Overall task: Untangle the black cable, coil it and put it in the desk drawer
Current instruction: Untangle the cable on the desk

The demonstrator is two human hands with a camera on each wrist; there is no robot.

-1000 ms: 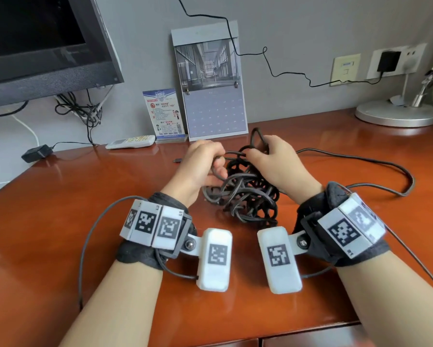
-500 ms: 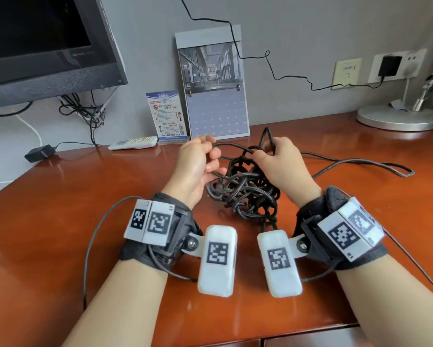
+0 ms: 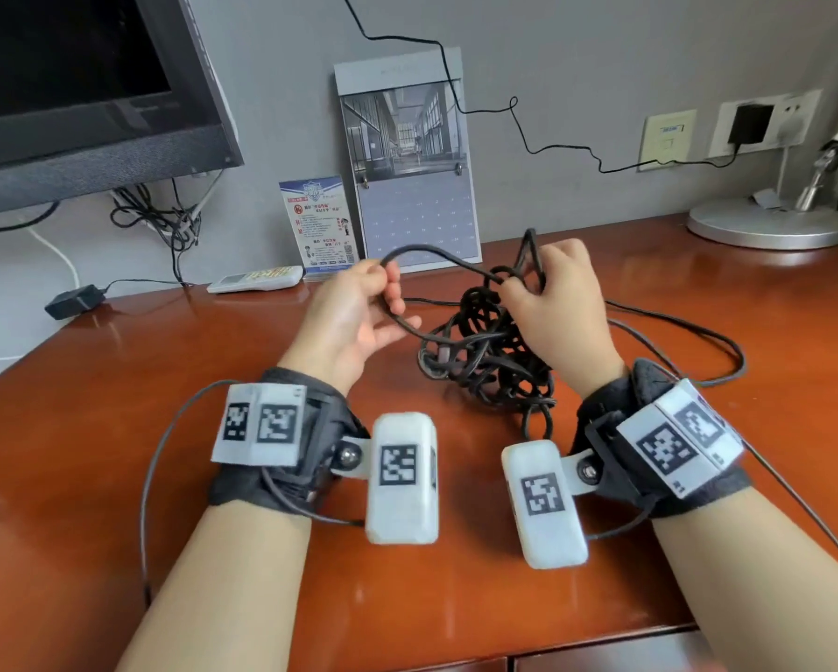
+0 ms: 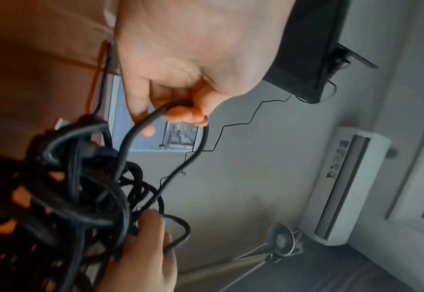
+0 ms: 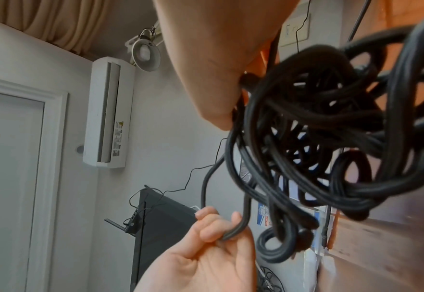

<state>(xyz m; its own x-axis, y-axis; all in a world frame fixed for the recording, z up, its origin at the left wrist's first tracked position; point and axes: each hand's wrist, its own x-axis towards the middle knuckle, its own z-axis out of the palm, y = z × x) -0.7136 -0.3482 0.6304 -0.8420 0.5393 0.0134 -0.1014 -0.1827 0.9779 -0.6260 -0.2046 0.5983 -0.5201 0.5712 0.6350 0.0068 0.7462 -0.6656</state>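
Cable hangs in a black knot between my hands, its lower loops resting on the table. My left hand pinches one strand pulled out sideways, while my right hand fingers grip the tangle's top.

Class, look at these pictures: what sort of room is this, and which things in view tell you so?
Probably a home office or hotel room desk: a wooden desk against a wall, a monitor, a desk lamp and a wall air conditioner.
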